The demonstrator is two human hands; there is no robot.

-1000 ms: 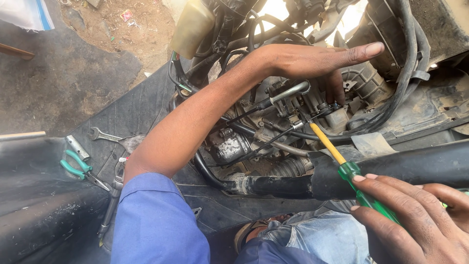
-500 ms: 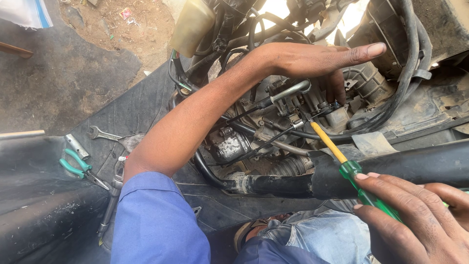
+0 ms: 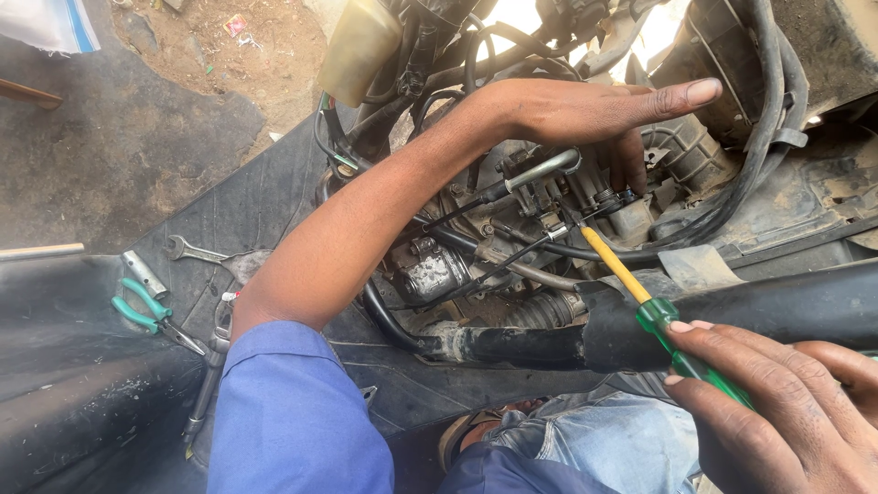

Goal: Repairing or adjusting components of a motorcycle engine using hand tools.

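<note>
Right hand (image 3: 777,412) grips a green-handled screwdriver (image 3: 658,311), yellow shaft tip at the engine's carburetor area (image 3: 594,201). Left hand (image 3: 585,114) reaches into the engine, index finger extended, other fingers curled on parts below; grip unclear. Green pliers (image 3: 146,311) lie on the black floor mat (image 3: 256,201).

- Bare dirt ground (image 3: 265,55) fills the upper left of the frame, reddish-brown and strewn with small scraps of litter.
- A dark, stained patch of ground (image 3: 101,155) spreads across the left side.
- A black ribbed rubber mat (image 3: 247,210) runs diagonally through the left centre.
- A white plastic sheet with a blue edge (image 3: 50,23) sits in the top left corner.
- Bright daylight (image 3: 512,14) breaks in at the top centre.
</note>
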